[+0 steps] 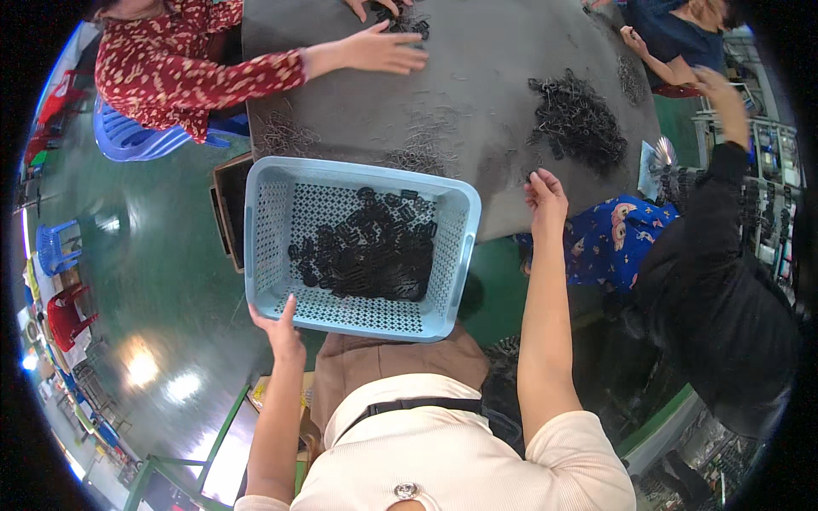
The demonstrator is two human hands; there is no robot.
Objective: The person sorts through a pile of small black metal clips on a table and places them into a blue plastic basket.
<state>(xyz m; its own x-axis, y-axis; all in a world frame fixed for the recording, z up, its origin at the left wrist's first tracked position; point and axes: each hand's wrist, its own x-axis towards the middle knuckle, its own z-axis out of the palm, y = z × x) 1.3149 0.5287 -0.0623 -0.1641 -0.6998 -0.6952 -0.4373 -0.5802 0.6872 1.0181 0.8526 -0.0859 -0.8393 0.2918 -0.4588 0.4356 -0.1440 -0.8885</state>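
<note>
A light blue plastic basket (365,329) with perforated walls is tilted over my lap, its far side by the table edge. Many small black plastic pieces (366,247) are heaped in it. My left hand (279,330) grips the basket's near left corner, thumb over the rim and fingers underneath. At the right, just over the grey table (494,119), my right hand (547,200) is closed in a pinch at the fingertips. A small dark piece seems to show between them, too small to make out fully. Beyond that hand lies a pile of black pieces (579,119).
Thin wire-like metal bits (426,140) lie scattered on the table. A co-worker's hand (388,51) in a red patterned sleeve reaches across the far left. A person in black (716,281) is close on my right, beside blue printed cloth (613,238). A blue chair (141,132) stands left.
</note>
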